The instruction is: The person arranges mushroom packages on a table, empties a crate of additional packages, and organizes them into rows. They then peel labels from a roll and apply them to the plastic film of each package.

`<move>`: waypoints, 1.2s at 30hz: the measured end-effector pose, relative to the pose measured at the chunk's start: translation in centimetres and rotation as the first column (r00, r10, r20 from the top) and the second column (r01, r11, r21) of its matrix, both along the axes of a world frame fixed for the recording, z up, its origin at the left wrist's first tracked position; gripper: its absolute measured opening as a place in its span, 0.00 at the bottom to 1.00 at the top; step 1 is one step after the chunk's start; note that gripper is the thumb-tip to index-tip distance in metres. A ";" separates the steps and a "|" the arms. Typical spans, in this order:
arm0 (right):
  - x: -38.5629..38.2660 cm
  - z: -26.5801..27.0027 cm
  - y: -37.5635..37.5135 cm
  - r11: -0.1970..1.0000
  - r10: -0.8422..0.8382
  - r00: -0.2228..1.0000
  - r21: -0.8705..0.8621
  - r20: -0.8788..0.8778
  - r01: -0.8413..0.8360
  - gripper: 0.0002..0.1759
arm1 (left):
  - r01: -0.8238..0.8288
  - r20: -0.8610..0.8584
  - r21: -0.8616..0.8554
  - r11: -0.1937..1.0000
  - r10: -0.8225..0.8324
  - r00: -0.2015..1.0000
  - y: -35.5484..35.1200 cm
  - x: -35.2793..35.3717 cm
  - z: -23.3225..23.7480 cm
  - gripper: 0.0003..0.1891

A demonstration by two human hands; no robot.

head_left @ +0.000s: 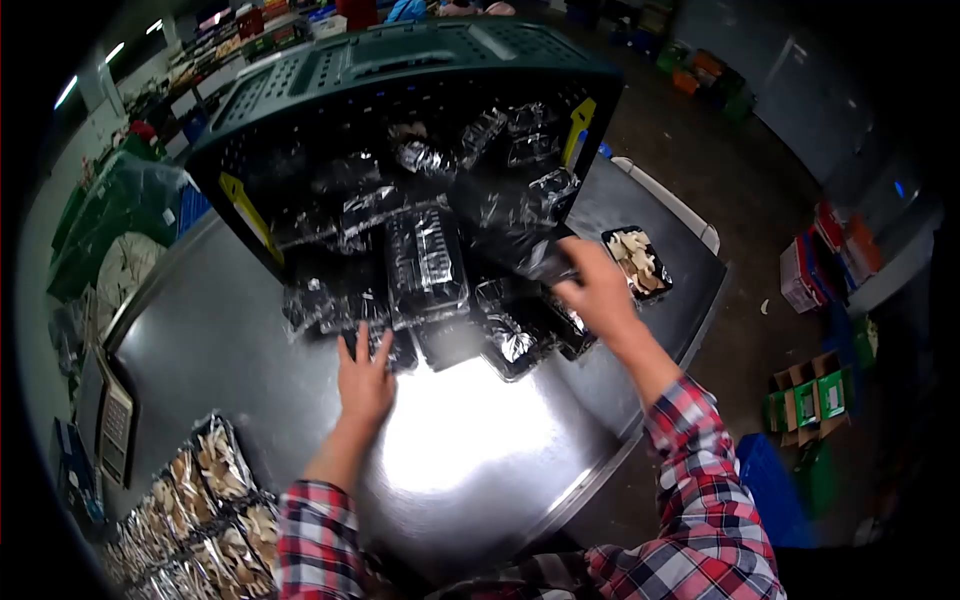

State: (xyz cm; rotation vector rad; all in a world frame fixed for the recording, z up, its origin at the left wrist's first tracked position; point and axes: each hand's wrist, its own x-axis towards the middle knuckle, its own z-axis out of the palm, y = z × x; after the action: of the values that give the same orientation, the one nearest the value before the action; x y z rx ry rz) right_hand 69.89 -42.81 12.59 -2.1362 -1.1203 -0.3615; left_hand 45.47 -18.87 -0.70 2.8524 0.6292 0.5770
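Two hands [366,388] [600,290] at many wrapped trays [427,262], one crate [400,52]

Person is wearing a plaid shirt [705,490], red, white and black or dark navy checks, long sleeves ending above the wrists. Both hands, left [366,385] and right [600,295], are showing bare, no gloves; fingers are looking slightly blurred.

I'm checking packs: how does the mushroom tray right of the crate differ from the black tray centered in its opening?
The right tray shows pale mushrooms; the center tray shows black plastic. The right tray sits apart; the center tray lies among other trays. Both are black.
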 end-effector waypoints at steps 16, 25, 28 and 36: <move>-15.9 -15.9 -5.8 0.974 -0.198 0.423 -0.227 -0.884 -0.019 0.29 | -0.537 -0.270 -0.688 0.489 0.513 0.814 2.4 -3.1 -2.0 0.18; -19.1 -14.7 -4.0 0.946 0.076 0.260 -0.013 -0.963 -0.323 0.14 | 0.339 0.054 -0.897 -0.284 0.691 0.721 1.3 1.0 -3.0 0.09; -27.0 -15.7 -4.2 0.815 0.232 0.422 -0.062 -0.877 -0.577 0.21 | 0.352 0.020 -0.887 -0.299 0.737 0.676 1.4 0.2 -3.0 0.06; -24.0 -15.6 -3.9 0.882 0.215 -0.572 0.409 -0.791 -0.234 0.33 | 0.491 0.039 -0.781 -0.386 0.754 0.656 -9.3 -9.9 4.8 0.02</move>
State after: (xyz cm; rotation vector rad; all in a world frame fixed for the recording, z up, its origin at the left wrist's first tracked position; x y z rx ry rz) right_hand 45.88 -46.69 -2.96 -0.9353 -0.2517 1.7068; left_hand 35.61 -28.17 4.15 0.4381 0.7707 0.5936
